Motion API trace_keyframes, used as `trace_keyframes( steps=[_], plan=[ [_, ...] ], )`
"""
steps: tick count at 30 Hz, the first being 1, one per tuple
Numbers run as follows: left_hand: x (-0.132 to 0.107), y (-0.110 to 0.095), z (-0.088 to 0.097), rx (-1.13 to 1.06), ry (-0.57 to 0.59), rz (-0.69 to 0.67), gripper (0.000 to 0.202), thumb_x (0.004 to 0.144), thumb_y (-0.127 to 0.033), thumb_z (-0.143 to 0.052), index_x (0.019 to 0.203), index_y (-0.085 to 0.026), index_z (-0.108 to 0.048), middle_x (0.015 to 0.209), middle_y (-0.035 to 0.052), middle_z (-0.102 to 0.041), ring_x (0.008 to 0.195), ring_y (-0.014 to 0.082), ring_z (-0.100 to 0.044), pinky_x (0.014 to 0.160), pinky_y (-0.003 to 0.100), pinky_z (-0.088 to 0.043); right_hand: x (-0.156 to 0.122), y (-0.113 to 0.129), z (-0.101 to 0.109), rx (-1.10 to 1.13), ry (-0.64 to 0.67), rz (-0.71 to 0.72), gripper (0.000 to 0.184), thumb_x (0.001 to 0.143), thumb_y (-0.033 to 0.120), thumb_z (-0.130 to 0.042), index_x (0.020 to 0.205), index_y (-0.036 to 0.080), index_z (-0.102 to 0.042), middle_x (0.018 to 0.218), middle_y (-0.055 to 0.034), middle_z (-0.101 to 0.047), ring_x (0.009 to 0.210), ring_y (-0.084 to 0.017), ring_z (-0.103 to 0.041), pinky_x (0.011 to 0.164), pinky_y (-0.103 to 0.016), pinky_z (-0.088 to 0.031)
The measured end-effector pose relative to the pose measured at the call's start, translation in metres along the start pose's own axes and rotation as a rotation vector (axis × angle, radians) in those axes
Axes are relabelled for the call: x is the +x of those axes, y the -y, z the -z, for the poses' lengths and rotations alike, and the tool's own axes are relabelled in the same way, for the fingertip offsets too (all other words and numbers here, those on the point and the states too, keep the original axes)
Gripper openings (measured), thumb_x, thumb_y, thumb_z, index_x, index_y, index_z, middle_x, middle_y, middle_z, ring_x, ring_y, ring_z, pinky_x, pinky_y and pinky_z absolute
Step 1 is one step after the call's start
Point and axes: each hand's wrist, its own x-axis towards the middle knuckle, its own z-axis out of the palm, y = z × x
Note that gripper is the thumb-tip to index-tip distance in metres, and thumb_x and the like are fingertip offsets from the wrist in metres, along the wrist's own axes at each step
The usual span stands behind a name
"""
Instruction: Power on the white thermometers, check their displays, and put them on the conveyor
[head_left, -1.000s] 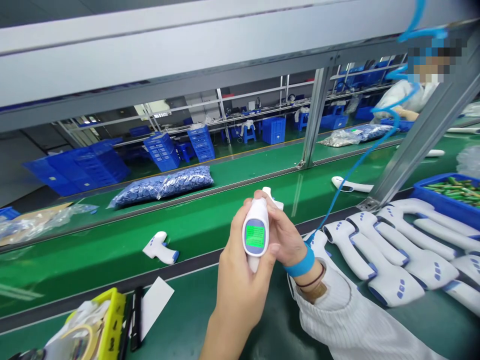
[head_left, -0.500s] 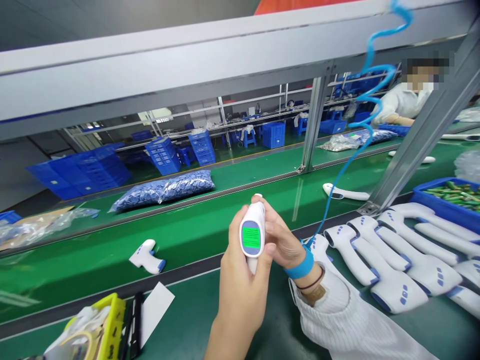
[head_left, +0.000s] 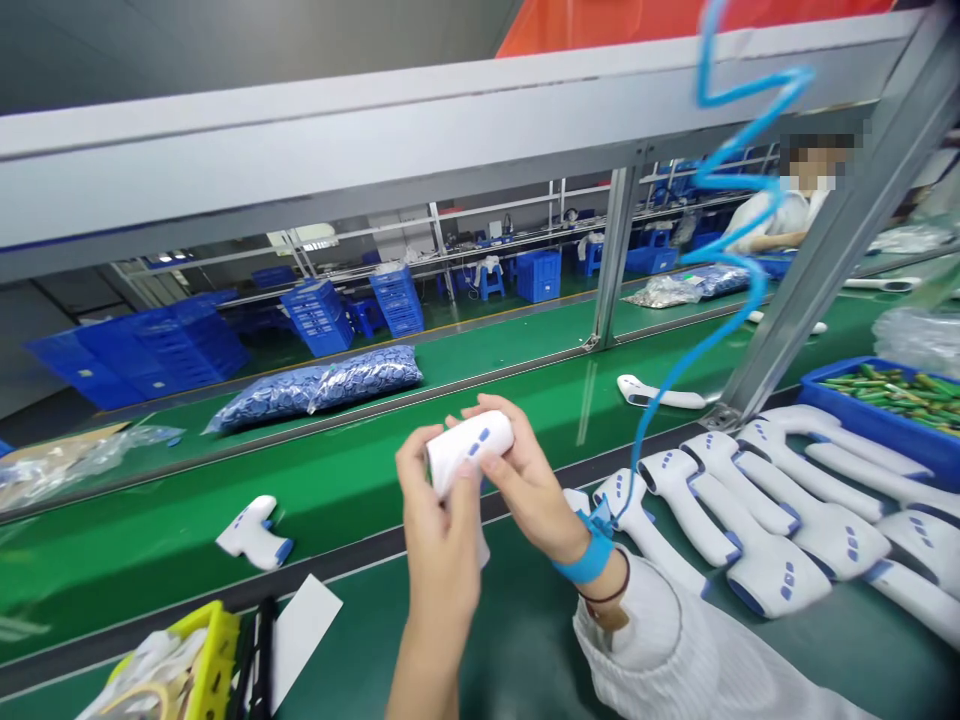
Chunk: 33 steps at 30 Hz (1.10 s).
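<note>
My left hand point(head_left: 439, 510) and my right hand point(head_left: 529, 480) both grip a white infrared thermometer point(head_left: 469, 447), which lies tilted with its blue-dotted back upward and its screen hidden. Its handle is mostly hidden behind my left fingers. A blue wrist strap point(head_left: 590, 558) circles my right wrist, and a coiled blue cord point(head_left: 761, 285) rises from it. Just right of that wrist lies a row of white thermometer bodies point(head_left: 765, 520) with blue trim. Another thermometer point(head_left: 253, 533) rests on the green belt left of my hands.
A yellow box point(head_left: 214, 660) and a white card point(head_left: 300, 630) sit at the lower left. A blue crate of green parts point(head_left: 877, 410) stands at the right. Bags of blue parts point(head_left: 315, 388) lie on the far belt. A person point(head_left: 780, 215) works beyond a metal post point(head_left: 817, 270).
The thermometer has turned from upright with its green screen showing to tilted on its side, screen hidden. My hands have moved left, and the view has shifted.
</note>
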Motion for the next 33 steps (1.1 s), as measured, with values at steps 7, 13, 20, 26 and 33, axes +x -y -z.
trace_keyframes(
  steps=[7, 13, 20, 26, 33],
  plan=[
    [0.043, 0.015, 0.031, -0.923, -0.22, 0.669, 0.029, 0.094, -0.026, -0.042, 0.118, -0.018, -0.056, 0.08, 0.0016, -0.066, 0.06, 0.0107, -0.064, 0.059, 0.02, -0.054, -0.012, -0.004, -0.015, -0.454, 0.424, 0.259, 0.029, 0.093, 0.026, -0.057, 0.121, 0.02, -0.063, 0.145, -0.0092, -0.051, 0.143, -0.023, -0.036, 0.12, -0.042, -0.023],
    [0.046, 0.004, 0.039, -1.312, -0.297, 1.035, 0.031, 0.099, -0.032, -0.031, 0.097, -0.011, -0.054, 0.065, 0.0009, -0.06, 0.048, 0.0071, -0.061, 0.048, 0.013, -0.052, -0.018, -0.016, -0.027, -0.294, 0.411, 0.243, 0.03, 0.095, 0.04, -0.054, 0.106, 0.015, -0.066, 0.116, -0.0117, -0.07, 0.123, -0.021, -0.058, 0.113, -0.039, -0.038],
    [0.039, 0.0, 0.036, -1.118, -0.484, 0.697, 0.025, 0.096, -0.028, -0.034, 0.099, -0.015, -0.055, 0.066, -0.0003, -0.059, 0.045, 0.0071, -0.054, 0.042, 0.014, -0.047, -0.033, -0.029, -0.058, 0.221, 0.098, 0.015, 0.018, 0.097, 0.031, -0.049, 0.094, 0.02, -0.064, 0.113, -0.0085, -0.067, 0.126, -0.021, -0.053, 0.115, -0.042, -0.032],
    [0.042, 0.007, 0.046, -1.034, -0.581, 0.375, 0.024, 0.094, -0.023, -0.035, 0.111, -0.031, -0.051, 0.074, -0.0009, -0.062, 0.056, 0.0105, -0.058, 0.054, 0.019, -0.051, -0.019, -0.043, -0.071, 0.557, -0.015, -0.245, 0.008, 0.081, 0.018, -0.064, 0.084, 0.022, -0.058, 0.102, -0.0014, -0.069, 0.116, -0.018, -0.059, 0.107, -0.034, -0.04],
    [0.067, 0.023, 0.084, -1.557, -0.472, 0.771, 0.027, 0.094, -0.019, -0.029, 0.113, -0.012, -0.045, 0.072, 0.002, -0.059, 0.054, 0.01, -0.062, 0.051, 0.016, -0.054, 0.06, -0.115, -0.009, -0.733, 0.272, -0.342, 0.032, 0.101, 0.032, -0.029, 0.121, 0.017, -0.048, 0.106, -0.012, -0.066, 0.101, -0.021, -0.065, 0.089, -0.04, -0.051]
  ],
)
